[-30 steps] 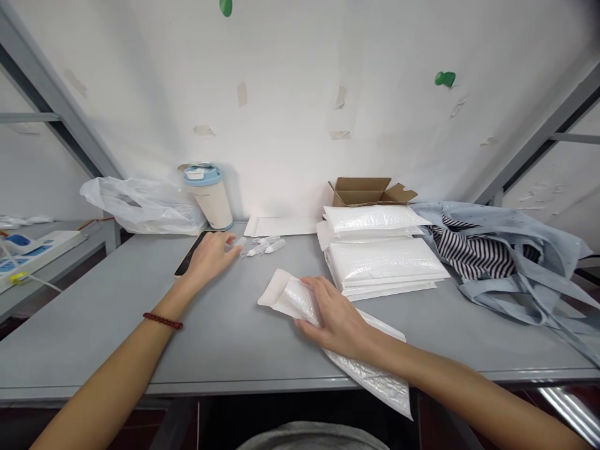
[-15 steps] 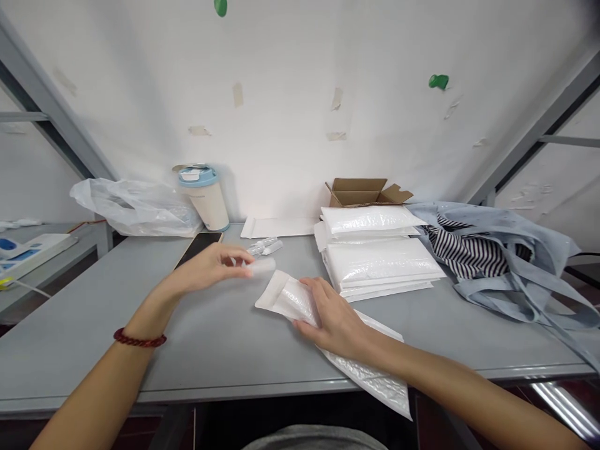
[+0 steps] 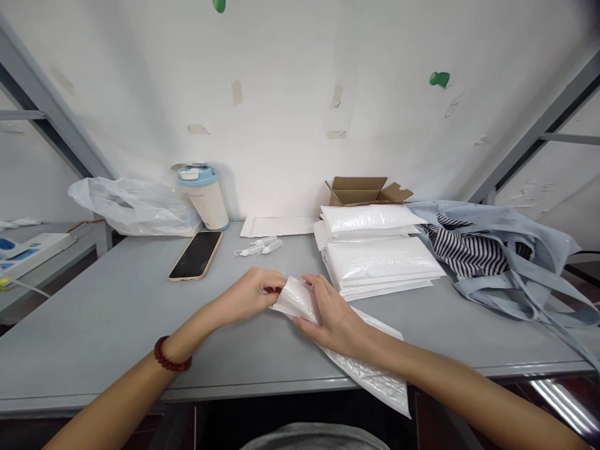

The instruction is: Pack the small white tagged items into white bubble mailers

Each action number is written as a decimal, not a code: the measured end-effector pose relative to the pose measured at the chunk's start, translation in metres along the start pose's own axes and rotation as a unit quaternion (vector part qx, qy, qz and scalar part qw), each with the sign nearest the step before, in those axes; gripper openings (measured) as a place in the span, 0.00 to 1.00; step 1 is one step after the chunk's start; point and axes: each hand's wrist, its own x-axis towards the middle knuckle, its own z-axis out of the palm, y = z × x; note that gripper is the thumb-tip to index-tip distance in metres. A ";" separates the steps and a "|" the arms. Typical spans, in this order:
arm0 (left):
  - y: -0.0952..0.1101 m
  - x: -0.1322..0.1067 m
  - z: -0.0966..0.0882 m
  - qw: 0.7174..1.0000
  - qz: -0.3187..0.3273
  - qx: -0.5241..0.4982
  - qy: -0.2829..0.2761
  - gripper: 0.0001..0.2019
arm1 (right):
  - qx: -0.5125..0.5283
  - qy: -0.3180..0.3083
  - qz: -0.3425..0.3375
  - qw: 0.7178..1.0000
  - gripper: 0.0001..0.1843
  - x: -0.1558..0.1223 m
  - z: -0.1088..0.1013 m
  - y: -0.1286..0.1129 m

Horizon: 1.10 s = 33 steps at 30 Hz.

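My right hand (image 3: 330, 312) grips a white bubble mailer (image 3: 370, 369) near its open end and holds that end up off the grey table (image 3: 117, 312). The mailer's far end hangs over the table's front edge. My left hand (image 3: 250, 294) is closed in a pinch right at the mailer's mouth. The small white tube it carried is hidden between its fingers and the mailer. A few more small white tubes (image 3: 257, 247) lie further back on the table.
A phone (image 3: 195, 255) lies face up at the left, in front of a lidded cup (image 3: 204, 197) and a plastic bag (image 3: 131, 206). Stacked bubble mailers (image 3: 379, 259), a cardboard box (image 3: 363, 189) and crumpled clothing (image 3: 492, 250) fill the right. A flat white envelope (image 3: 276, 226) lies by the wall.
My left hand took a small white tube from the pile beside the phone and brought it right to the mailer's mouth. My right hand raised the mailer's open end.
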 end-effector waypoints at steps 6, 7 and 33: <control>-0.009 0.002 0.004 0.975 -0.075 -0.200 -0.067 0.09 | 0.044 -0.018 0.017 0.999 0.34 -0.001 -0.004 -0.001; -0.010 0.002 0.003 0.970 -0.087 -0.214 -0.079 0.10 | 0.064 -0.030 0.026 0.997 0.34 -0.001 -0.006 -0.002; 0.011 -0.003 -0.008 0.983 -0.078 -0.036 0.165 0.15 | 0.152 0.100 0.136 0.974 0.10 0.010 0.001 0.001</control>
